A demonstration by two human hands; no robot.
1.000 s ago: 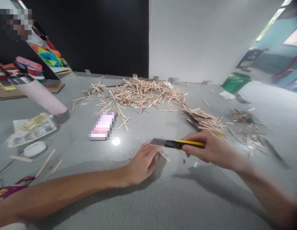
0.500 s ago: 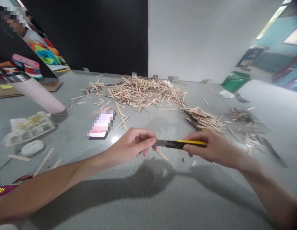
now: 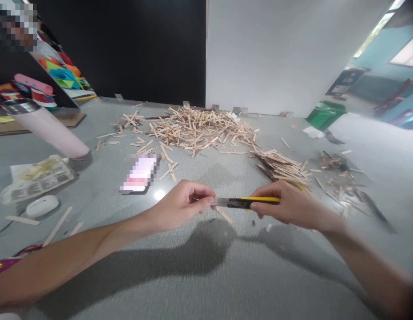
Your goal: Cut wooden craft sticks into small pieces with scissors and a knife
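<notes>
My right hand [image 3: 282,202] is closed around the yellow-and-black handle of a snap-off utility knife [image 3: 239,203], held level above the grey table. Its bare blade [image 3: 221,202] points left. At the blade's tip, the thumb and forefinger of my left hand [image 3: 186,202] are pinched together. Whether they grip the blade itself or some small thing against it is hidden. One wooden stick [image 3: 224,215] lies on the table just below the blade. Beyond my right hand is a stack of wooden sticks [image 3: 281,166] on a dark object, with something yellow beside it.
A large heap of wooden sticks [image 3: 203,129] lies before the upright panels. To the left are a phone [image 3: 140,173], a pink bottle [image 3: 49,129], a plastic tray [image 3: 40,178] and a white case [image 3: 42,206]. Scraps [image 3: 343,178] and a green bin [image 3: 326,114] are at right.
Both hands and the knife have shifted slightly left, the right hand a bit more than the left. The view has also drifted a little. Both grips look the same.
</notes>
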